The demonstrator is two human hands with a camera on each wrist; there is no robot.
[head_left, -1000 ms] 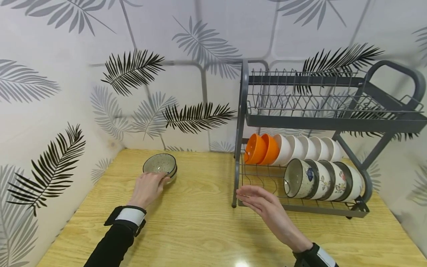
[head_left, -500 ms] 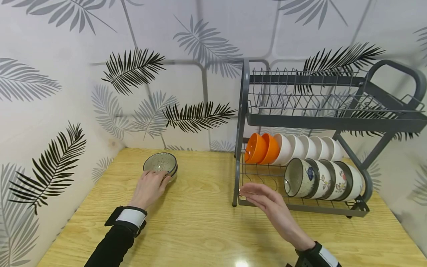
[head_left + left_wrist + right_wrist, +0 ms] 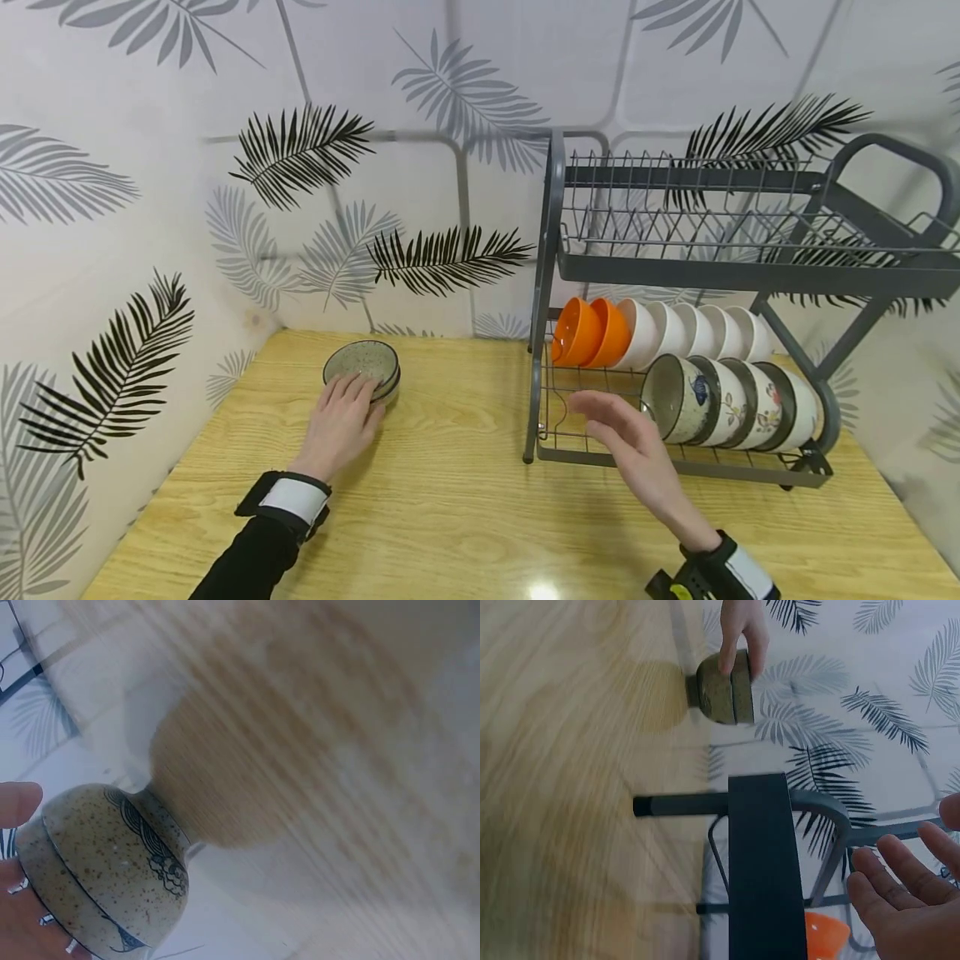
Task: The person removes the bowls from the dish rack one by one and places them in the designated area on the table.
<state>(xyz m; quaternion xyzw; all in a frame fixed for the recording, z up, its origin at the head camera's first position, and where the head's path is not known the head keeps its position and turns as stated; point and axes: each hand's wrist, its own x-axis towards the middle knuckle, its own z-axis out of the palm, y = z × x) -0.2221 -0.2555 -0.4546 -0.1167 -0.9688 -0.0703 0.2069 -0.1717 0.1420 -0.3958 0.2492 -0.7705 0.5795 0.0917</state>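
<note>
Two speckled grey-green bowls (image 3: 362,363) stand stacked on the table at the left; the left wrist view shows dark wave drawings on a bowl's outside (image 3: 120,855). My left hand (image 3: 341,421) rests on their near rim, fingers fairly straight over the edge, thumb to the right side. To the right, my right hand (image 3: 630,446) is held in the air before the rack's lower tier, fingers loosely bent, with nothing in it. Beside its fingers stands a row of larger patterned bowls (image 3: 678,400), tipped on their sides. In the right wrist view, my right hand's fingers (image 3: 900,877) are spread.
A dark grey two-tier dish rack (image 3: 750,271) stands at the right, with bare wire on its upper tier. Orange bowls (image 3: 576,332) and white bowls (image 3: 637,335) line the back of the lower tier. The wooden table (image 3: 450,483) meets patterned walls behind and at the left.
My right hand has moved right and slightly up, nearer the patterned bowls. My left hand's fingers have straightened over the rim; the stacked bowls stay in place.
</note>
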